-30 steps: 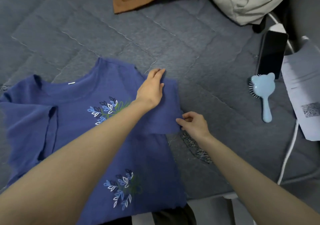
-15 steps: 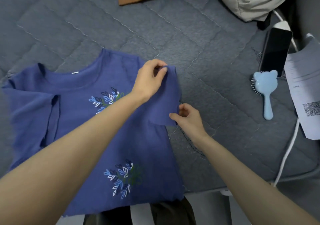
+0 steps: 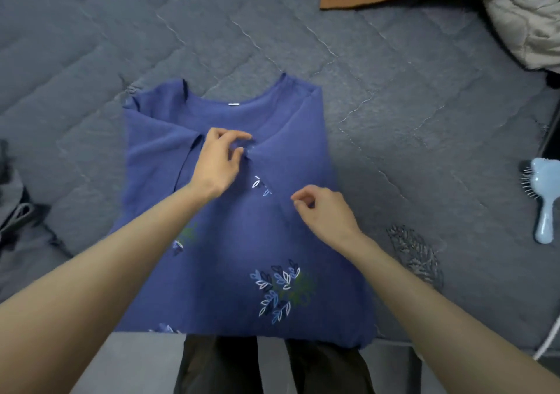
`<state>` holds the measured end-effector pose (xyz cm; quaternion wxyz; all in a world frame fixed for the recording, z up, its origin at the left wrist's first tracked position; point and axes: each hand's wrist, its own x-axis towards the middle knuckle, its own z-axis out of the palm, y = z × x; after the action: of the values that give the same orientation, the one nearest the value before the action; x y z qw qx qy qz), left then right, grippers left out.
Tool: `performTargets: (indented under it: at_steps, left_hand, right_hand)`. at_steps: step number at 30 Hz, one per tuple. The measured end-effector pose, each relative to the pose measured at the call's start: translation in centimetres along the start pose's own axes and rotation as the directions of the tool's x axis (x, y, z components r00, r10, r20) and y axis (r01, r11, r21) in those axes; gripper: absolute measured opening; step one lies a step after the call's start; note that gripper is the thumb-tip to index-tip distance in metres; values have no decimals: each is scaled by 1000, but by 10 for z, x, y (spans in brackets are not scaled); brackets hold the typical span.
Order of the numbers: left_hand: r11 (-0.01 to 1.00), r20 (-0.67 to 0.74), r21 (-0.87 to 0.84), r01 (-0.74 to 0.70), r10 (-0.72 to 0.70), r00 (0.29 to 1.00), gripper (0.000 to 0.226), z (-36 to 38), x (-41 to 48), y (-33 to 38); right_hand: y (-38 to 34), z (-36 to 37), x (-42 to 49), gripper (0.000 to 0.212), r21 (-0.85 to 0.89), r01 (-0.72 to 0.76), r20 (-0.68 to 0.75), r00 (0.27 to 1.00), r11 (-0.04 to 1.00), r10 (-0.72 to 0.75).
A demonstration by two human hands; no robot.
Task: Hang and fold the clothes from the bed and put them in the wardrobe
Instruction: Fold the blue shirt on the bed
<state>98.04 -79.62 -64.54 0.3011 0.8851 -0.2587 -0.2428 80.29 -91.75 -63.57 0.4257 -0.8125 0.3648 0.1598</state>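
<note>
While the shirt (image 3: 242,242) lies flat mid-bed (image 3: 394,120), the left hand (image 3: 216,163) pinches the folded-in sleeve at twelve o'clock to square it; right hand (image 3: 325,214) fingers curl, grasping nothing evident.

My blue T-shirt (image 3: 230,242) lies flat on the grey quilted bed (image 3: 394,120), both sleeves folded in over its chest. My left hand (image 3: 216,163) pinches the tip of the folded right sleeve near the collar, and my right hand (image 3: 325,211) hovers loosely curled over that sleeve's lower edge. A light blue hairbrush (image 3: 544,199) lies well off to my right.
</note>
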Motion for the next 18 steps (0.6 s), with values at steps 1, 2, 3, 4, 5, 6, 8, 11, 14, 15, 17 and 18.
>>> performTargets:
  at_steps: [1, 2, 3, 4, 5, 6, 8, 11, 14, 15, 17, 18]
  left_hand:
    - [1000, -25, 13, -7, 7, 1000, 37, -6, -3, -9]
    - [1000, -56, 25, -14, 15, 998, 40, -13, -6, -17]
    - [999, -85, 41, -18, 21, 996, 44, -20, -8, -24]
    - [998, -110, 66, -20, 28, 994, 48, -27, -8, -32]
    - [994, -133, 104, -20, 33, 991, 51, -35, -7, -39]
    - [988, -154, 155, -13, 37, 987, 54, -42, -5, -46]
    - [966, -165, 258, 20, 23, 986, 60, -56, 4, -62]
    - [937, -62, 348, 36, -15, 998, 84, -75, 23, -86]
    - [913, 12, 406, 45, -55, 998, 108, -86, 46, -102]
    - [907, 28, 419, 41, -58, 998, 113, -88, 53, -105]
    - [905, 60, 423, 38, -70, 996, 124, -89, 68, -109]
    - [909, 74, 416, 39, -76, 994, 129, -89, 74, -110]
  right_hand:
    - [-5, -1, 3, 18, 14, 26, -71, 997, 1000, -25]
    - [-11, -2, 7, 20, 13, 61, -127, 990, 998, -58]
    - [-17, -3, 12, 22, -4, 91, -164, 982, 996, -90]
    - [-23, -6, 18, 25, -27, 115, -187, 975, 993, -118]
    - [-31, -7, 26, 28, -49, 134, -200, 970, 990, -141]
    - [-38, -9, 34, 32, -69, 151, -208, 965, 986, -162]
    - [-53, -10, 51, 43, -137, 184, -208, 955, 973, -210]
    - [-72, -12, 81, 63, -258, 173, -175, 959, 950, -222]
    - [-83, -15, 111, 90, -292, 60, -125, 987, 954, -100]
    - [-85, -16, 120, 98, -289, 22, -111, 992, 957, -56]
    - [-85, -18, 136, 111, -285, -19, -82, 997, 958, -4]
    - [-85, -20, 142, 115, -284, -29, -69, 998, 958, 10]
